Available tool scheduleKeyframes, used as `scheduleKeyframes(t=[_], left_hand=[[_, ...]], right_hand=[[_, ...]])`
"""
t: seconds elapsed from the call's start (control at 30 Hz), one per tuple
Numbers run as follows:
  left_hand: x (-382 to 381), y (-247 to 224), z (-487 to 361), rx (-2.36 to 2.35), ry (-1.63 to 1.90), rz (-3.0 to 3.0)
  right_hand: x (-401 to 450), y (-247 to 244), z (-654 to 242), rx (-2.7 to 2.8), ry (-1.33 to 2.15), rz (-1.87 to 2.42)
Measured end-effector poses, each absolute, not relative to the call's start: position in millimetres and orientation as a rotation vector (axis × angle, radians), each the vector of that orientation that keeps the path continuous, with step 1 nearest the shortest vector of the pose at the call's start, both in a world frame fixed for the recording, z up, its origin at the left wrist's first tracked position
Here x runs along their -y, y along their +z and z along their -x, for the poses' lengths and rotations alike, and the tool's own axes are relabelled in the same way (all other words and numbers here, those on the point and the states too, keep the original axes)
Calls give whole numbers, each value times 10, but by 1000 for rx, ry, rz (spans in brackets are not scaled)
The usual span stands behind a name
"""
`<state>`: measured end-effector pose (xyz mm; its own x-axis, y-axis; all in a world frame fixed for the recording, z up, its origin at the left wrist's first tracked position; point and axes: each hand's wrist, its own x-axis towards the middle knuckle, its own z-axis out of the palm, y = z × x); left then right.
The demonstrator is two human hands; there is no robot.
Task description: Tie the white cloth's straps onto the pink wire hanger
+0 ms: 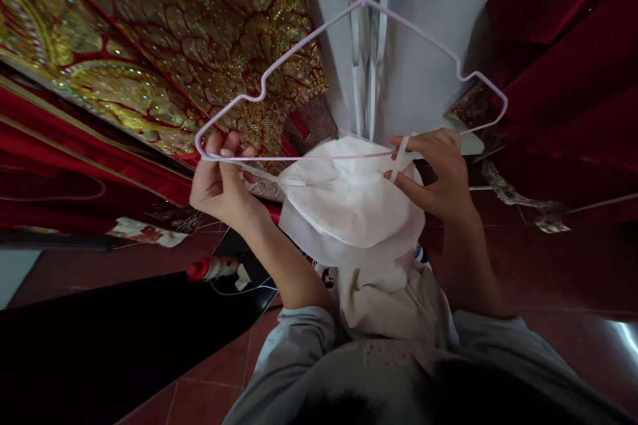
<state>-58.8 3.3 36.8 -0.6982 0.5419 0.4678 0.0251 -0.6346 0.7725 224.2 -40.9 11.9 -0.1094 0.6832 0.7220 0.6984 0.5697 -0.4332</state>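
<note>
A pale lilac clothes hanger (309,42) hangs in front of me, its long lower bar running level. Below the bar drapes a white garment (356,212) in thin layers, with a narrow strap at each side. My left hand (224,179) is closed at the bar's left corner, pinching the garment's left strap (256,170) there. Toward the right end of the bar, my right hand (436,172) holds the right strap (400,159) as a loop stretched between thumb and index finger. The fingers cross part of the bar.
Gold sequinned red garments (224,33) hang at the left, and dark red cloth (563,93) hangs at the right. A metal rack (366,80) stands against the pale wall behind the hanger. At lower left, a red-capped bottle (212,269) lies by a black surface (124,332).
</note>
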Motion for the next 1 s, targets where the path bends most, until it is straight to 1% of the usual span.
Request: scheduleKeyframes(t=[0.1,0.27,0.43,0.57,0.6,0.63,0.77,0.83,0.9,1.0], left_hand=[[0,345,707,-1060,2396,-1036],[86,305,886,-969,2263,-1155],[-53,475,756,-991,2154,-1408],[-174,719,687,-1013,2338,-1434],[-180,772,705,-1034,2337,-1473],[-176,818,732,-1064,2276,-1543],[-112,924,829,-1265,1788,-1943],[-115,925,824,-1262,1697,-2131],[-170,897,797,-1131,1783,-2182],[-304,856,755,-1018,2003,-2051]], right_hand=[[406,116,-2239,1820,-26,1130],[414,153,-2212,1831,-62,1093],[456,201,-2172,1846,-58,1114],[471,168,-2105,1864,-12,1102],[469,156,-2095,1871,-3,1106],[465,144,-2092,1872,1,1117],[435,129,-2155,1835,-38,1153],[425,137,-2194,1812,-79,1143],[424,147,-2208,1809,-105,1111],[428,150,-2181,1833,-104,1072]])
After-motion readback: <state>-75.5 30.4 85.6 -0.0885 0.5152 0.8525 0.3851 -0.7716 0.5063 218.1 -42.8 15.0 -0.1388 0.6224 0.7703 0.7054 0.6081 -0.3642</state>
